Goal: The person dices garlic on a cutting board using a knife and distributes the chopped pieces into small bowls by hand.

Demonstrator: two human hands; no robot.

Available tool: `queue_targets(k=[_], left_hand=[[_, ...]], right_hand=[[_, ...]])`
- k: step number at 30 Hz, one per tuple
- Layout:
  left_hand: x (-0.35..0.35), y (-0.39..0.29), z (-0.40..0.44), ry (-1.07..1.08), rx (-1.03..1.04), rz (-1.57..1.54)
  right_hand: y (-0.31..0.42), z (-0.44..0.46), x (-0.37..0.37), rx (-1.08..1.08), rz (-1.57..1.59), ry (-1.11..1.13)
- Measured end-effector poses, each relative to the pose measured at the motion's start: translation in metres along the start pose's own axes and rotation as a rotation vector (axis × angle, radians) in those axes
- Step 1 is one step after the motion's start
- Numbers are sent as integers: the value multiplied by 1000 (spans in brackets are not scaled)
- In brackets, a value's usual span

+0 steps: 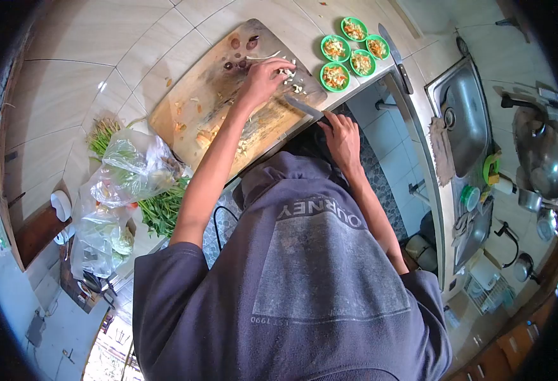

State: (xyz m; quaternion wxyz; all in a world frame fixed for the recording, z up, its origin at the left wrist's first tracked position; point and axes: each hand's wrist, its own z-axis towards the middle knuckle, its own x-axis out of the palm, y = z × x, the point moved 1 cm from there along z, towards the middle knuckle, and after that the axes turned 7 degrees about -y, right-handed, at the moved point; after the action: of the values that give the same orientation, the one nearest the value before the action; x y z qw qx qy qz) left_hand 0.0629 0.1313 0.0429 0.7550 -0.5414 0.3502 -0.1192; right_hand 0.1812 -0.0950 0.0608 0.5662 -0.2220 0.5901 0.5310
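My right hand (pixel 342 138) grips a kitchen knife (pixel 304 106) by its handle, with the blade pointing left over the front edge of the wooden cutting board (pixel 193 101). My left hand (pixel 263 79) is over the far right part of the board, its fingers drawn together beside small pale chopped pieces (pixel 296 89). What the left fingers hold is too small to name. A thin pale strip (pixel 263 58) lies near those fingers. Orange and pale scraps (pixel 206 136) are scattered on the board's left and near side.
Several green bowls (pixel 335 77) of chopped vegetables stand right of the board. A second knife (pixel 404 76) lies beside them near the counter edge. Plastic bags (pixel 133 168) and leafy greens (pixel 161 209) are at the left. A metal sink (pixel 466 120) is at the right, a cloth (pixel 442 152) over its edge.
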Motion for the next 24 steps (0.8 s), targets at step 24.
queue_targets(k=[24], left_hand=[[2,0,-85,-163,10,303]], right_hand=[[13,12,8,193,194,176]])
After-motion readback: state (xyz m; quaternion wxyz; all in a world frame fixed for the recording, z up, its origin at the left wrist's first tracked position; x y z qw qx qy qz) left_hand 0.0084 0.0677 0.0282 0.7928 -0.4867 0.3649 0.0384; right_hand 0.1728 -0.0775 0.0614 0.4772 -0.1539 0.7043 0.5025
